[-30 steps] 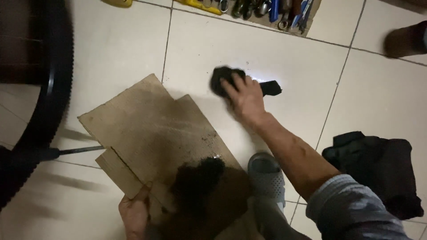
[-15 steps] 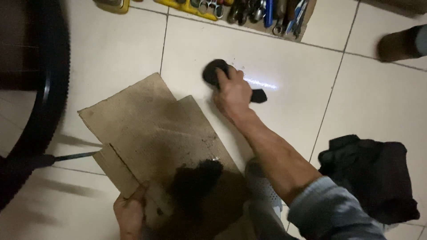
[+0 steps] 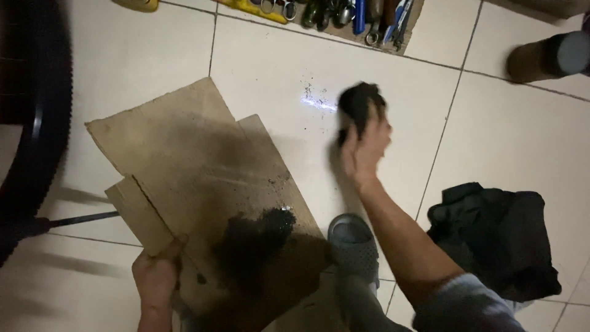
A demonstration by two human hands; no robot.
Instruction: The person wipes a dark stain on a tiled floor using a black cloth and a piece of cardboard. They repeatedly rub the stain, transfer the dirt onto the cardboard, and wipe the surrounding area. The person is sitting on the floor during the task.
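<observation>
1. We see a dark greasy rag (image 3: 361, 103) clutched in the right hand (image 3: 364, 147), fingers curled around it, over the white tiled floor (image 3: 504, 141) toward its far side.
2. Just left of the rag, a bright glint and dark specks (image 3: 316, 98) mark the tile.
3. The left hand (image 3: 157, 276) grips the near left edge of a flattened cardboard sheet (image 3: 184, 166), thumb on top.
4. A black oily stain (image 3: 252, 246) spreads over the cardboard's near edge.
5. A grey sandal (image 3: 353, 243) rests beside the cardboard's near right corner.
6. A crumpled black cloth (image 3: 498, 233) lies at the floor's right side.
7. A row of hand tools (image 3: 344, 12) lines the far edge; a black tyre (image 3: 43, 117) curves along the left.
</observation>
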